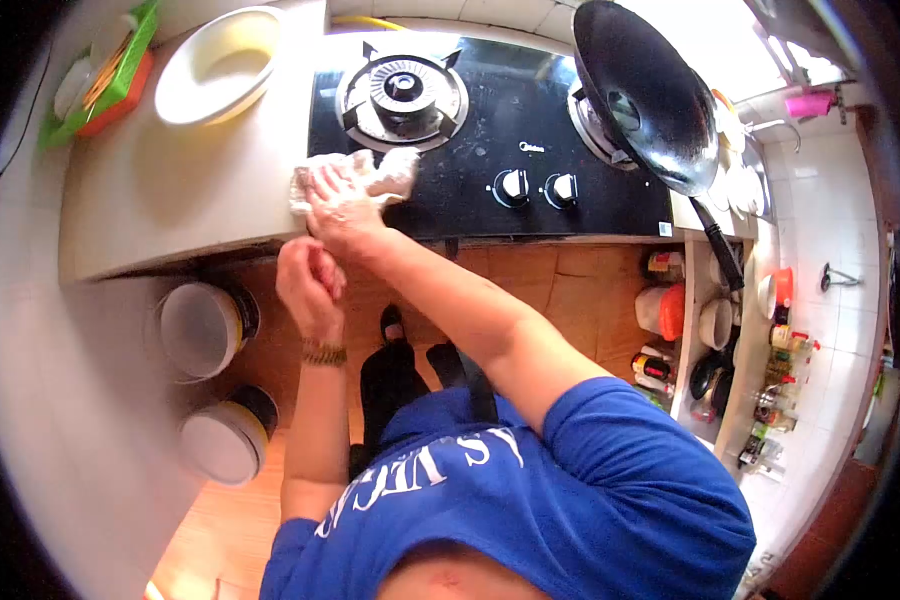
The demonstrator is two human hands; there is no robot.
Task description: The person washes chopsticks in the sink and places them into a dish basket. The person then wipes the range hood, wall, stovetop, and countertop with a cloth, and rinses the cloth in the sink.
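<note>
My right hand (pixel 342 212) presses down on a crumpled whitish cloth (pixel 395 172), its fingers spread over it. The cloth lies at the front left corner of the black gas stove (pixel 480 185), across the seam with the pale countertop (pixel 200 180). Just below the counter edge is my left hand (pixel 310 280), its fingers curled in with nothing visible in them; a bracelet circles that wrist. Behind the cloth stands the left burner (pixel 402 95) with its metal pan support. Two control knobs (pixel 511 187) sit to the right of the cloth.
A black wok (pixel 650 100) leans on the right burner, its handle (pixel 720 245) jutting past the front edge. A pale yellow basin (pixel 220 65) and a green basket (pixel 110 75) stand on the left counter. Buckets (pixel 200 330) are on the floor; shelves (pixel 705 330) hold jars and bowls.
</note>
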